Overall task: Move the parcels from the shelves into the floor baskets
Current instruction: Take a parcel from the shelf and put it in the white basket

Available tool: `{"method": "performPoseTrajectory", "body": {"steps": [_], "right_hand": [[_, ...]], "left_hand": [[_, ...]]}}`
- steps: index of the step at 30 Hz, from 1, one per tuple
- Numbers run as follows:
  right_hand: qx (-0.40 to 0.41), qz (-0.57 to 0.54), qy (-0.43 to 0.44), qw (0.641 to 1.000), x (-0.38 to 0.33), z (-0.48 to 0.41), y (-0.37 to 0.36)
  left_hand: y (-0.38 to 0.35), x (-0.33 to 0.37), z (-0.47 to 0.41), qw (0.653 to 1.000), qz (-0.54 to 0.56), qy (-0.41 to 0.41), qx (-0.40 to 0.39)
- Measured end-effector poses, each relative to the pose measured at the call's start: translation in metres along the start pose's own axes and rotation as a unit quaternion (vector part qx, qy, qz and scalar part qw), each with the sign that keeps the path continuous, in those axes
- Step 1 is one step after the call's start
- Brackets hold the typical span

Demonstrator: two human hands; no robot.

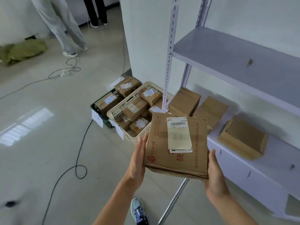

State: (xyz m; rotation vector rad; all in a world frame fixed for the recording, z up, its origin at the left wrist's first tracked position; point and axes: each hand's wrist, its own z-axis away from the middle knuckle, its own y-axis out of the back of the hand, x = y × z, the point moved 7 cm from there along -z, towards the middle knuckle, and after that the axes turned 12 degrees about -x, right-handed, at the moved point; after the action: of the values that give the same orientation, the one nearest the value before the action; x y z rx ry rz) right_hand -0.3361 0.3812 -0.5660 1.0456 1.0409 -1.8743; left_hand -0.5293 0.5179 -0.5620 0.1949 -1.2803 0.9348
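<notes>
While the parcel hangs between shelf and basket, notes run from floor side to shelving.

Far left: loose cables (69, 70) trail over the floor tiles, a likely trip risk on any step toward the baskets.

Dark green basket (95, 108): on the floor by the wall corner, two boxes showing in it.

Cream basket (116, 111): right against the green one, heaped with boxes to about rim height. Both stand just beside the foot of the shelving, presumably so each parcel needs only a short swing down.

Paper tag (97, 118) on the green rim, another on the cream one. These are likely sorting marks; the writing is too small to read.

Left hand (138, 159): fingers straight and together, flat against the parcel's left side, pressing rather than wrapped.

Parcel (177, 159): flat brown carton, label up, with a handwritten slip over the barcode sticker. It is off the shelf and overlaps the cream basket's near corner in view; cannot tell if it is truly above it. Label up would suit a check against the tags.

Right hand (215, 176): the visible part lies straight along the right side, pressing inward; the rest is hidden by the carton. Judged a two-palm clamp, secure only while both press.

Shelf parcels (211, 109): at least three on the lower shelf (276, 168), labels not showing, not yet moved.
</notes>
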Motion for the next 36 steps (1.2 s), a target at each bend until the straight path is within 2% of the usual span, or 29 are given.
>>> {"method": "performPoseTrajectory", "body": {"steps": [7, 13, 21, 28, 33, 36], "right_hand": [[0.003, -0.013, -0.078, 0.997, 0.029, -0.086, -0.104], [0.017, -0.021, -0.144, 0.989, 0.064, -0.161, -0.145], [0.028, -0.076, -0.227, 0.970, 0.102, -0.292, -0.158], [0.074, -0.080, -0.275, 0.955, 0.137, -0.397, -0.143], [0.127, -0.080, -0.315, 0.937, 0.176, -0.466, -0.124], [0.166, -0.077, -0.329, 0.926, 0.208, -0.505, -0.111]], "left_hand": [[0.136, 0.032, -0.027, 0.999, -0.021, 0.032, 0.011], [0.222, 0.048, -0.077, 0.993, -0.068, 0.092, 0.020], [0.313, 0.062, -0.182, 0.973, -0.096, 0.202, 0.060], [0.370, 0.042, -0.293, 0.950, -0.120, 0.281, 0.069], [0.413, 0.003, -0.379, 0.943, -0.139, 0.297, 0.048], [0.437, -0.032, -0.430, 0.937, -0.163, 0.309, 0.003]]}}
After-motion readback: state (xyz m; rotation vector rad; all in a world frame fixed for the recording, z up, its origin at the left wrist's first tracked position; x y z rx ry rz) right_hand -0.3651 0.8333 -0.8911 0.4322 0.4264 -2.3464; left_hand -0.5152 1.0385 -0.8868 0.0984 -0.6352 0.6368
